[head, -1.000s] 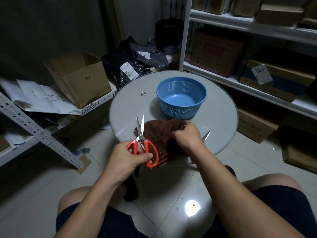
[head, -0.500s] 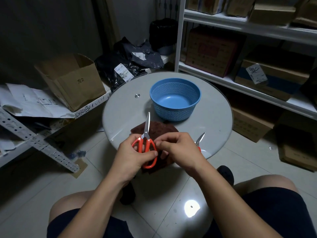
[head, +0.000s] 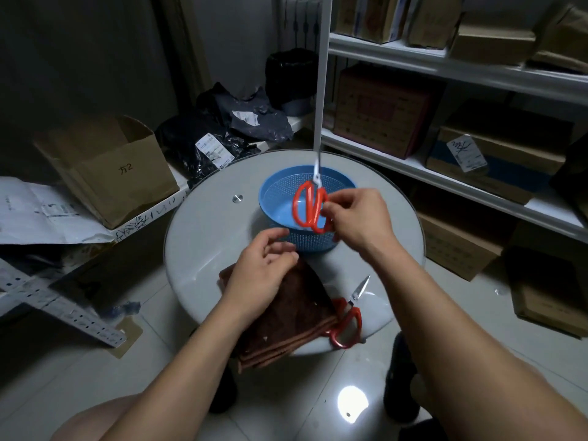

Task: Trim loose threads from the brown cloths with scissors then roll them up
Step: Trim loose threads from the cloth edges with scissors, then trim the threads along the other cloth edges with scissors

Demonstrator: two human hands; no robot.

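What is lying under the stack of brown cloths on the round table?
A second pair of red-handled scissors sticks out from under the right edge of the brown cloths, blades pointing away. Part of one handle loop is covered by the cloths. Anything else beneath them cannot be seen.

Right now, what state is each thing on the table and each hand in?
Held scissors: lifted over the basket, blades shut, pointing up.
Right hand: pinching those scissors by the handles.
Left hand: resting on the cloths, holding nothing.
Cloths: flat stack, unrolled, overhanging the table's near edge.
Spare scissors: lying on the table, blades shut, beside the cloths.
Basket: upright, empty.
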